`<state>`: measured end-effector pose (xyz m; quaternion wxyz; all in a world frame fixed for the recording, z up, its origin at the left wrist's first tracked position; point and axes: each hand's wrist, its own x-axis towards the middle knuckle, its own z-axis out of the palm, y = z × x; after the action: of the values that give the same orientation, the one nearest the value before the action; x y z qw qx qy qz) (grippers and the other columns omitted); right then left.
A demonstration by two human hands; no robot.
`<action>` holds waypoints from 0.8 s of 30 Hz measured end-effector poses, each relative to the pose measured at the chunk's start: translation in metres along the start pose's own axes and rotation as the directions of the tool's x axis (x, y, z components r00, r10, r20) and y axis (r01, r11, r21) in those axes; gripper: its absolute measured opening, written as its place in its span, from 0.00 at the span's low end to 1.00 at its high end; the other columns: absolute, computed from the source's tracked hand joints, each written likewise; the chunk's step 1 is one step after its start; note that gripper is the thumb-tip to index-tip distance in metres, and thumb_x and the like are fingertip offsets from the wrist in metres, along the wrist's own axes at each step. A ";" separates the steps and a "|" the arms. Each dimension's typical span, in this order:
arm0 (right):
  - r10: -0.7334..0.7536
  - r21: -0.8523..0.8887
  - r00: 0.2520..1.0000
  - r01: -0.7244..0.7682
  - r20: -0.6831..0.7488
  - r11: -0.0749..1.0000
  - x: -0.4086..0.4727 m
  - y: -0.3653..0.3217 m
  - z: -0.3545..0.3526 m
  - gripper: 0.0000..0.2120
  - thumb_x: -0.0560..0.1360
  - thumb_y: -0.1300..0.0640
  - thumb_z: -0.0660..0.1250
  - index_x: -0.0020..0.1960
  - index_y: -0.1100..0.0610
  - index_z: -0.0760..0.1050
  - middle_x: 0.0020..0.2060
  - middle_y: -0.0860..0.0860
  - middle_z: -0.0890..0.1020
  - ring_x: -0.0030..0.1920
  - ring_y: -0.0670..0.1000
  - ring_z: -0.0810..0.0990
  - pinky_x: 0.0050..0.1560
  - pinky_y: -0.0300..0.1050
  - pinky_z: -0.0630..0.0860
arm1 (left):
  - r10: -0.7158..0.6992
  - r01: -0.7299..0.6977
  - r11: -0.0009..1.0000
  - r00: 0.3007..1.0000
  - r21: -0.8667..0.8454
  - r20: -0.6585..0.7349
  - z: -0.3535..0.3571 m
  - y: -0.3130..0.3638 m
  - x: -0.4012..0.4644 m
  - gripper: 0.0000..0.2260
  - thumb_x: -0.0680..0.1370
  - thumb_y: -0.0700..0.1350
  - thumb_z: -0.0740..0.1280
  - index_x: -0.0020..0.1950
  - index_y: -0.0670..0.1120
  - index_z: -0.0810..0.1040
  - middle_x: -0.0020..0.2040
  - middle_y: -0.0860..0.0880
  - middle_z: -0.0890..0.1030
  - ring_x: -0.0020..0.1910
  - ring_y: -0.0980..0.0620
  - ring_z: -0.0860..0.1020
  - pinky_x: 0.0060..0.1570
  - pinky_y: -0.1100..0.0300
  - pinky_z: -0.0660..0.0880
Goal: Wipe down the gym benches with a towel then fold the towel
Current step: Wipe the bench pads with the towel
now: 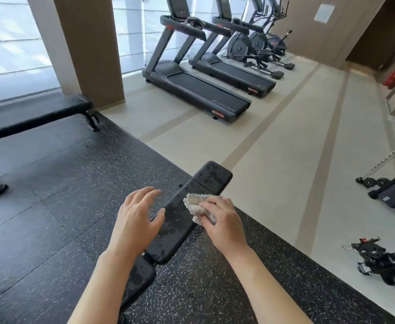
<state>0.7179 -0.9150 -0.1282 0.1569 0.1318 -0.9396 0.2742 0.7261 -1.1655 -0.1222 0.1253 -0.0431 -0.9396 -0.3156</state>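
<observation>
Two hands: right hand (pixel 224 220) bunches a nubby pale towel (pixel 197 206) on the mottled black bench (pixel 180 220); left hand (pixel 137 220) fingers spread.

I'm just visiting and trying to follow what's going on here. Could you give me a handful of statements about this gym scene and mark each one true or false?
1. The right hand holds a bunched towel against the near bench. True.
2. The left hand also grips the towel. False: it is open, fingers spread, at the bench's left edge, with no cloth in it.
3. The near bench's dark pad looks blotchy. True.
4. The towel is neatly folded. False: it is crumpled in the hand.
5. A second bench stands by the window on the left. True.
6. The treadmills stand on the speckled black mat. False: they are on the pale floor beyond it.
</observation>
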 end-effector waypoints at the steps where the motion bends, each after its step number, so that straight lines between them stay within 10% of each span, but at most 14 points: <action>1: -0.018 0.007 1.000 0.018 0.010 1.000 0.004 -0.001 0.002 0.15 0.74 0.53 0.75 0.60 0.50 0.82 0.56 0.41 0.79 0.58 0.46 0.74 0.58 0.42 0.78 | -0.013 0.013 1.000 1.000 0.003 -0.014 -0.002 -0.002 -0.001 0.22 0.80 0.53 0.70 0.73 0.53 0.74 0.73 0.54 0.74 0.74 0.51 0.67 0.74 0.48 0.67; 24: -0.497 0.402 0.826 0.375 0.264 0.836 0.045 0.034 0.062 0.15 0.73 0.51 0.77 0.59 0.50 0.83 0.57 0.41 0.80 0.59 0.47 0.75 0.60 0.38 0.74 | -0.464 0.545 0.822 0.808 0.163 -0.363 0.016 0.048 -0.101 0.23 0.77 0.48 0.75 0.71 0.48 0.78 0.69 0.51 0.78 0.70 0.50 0.71 0.72 0.52 0.67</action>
<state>0.6518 -0.9295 -0.1775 0.0179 0.4182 -0.8354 0.3562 0.8282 -1.1174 -0.1335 0.1852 0.2764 -0.9183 -0.2144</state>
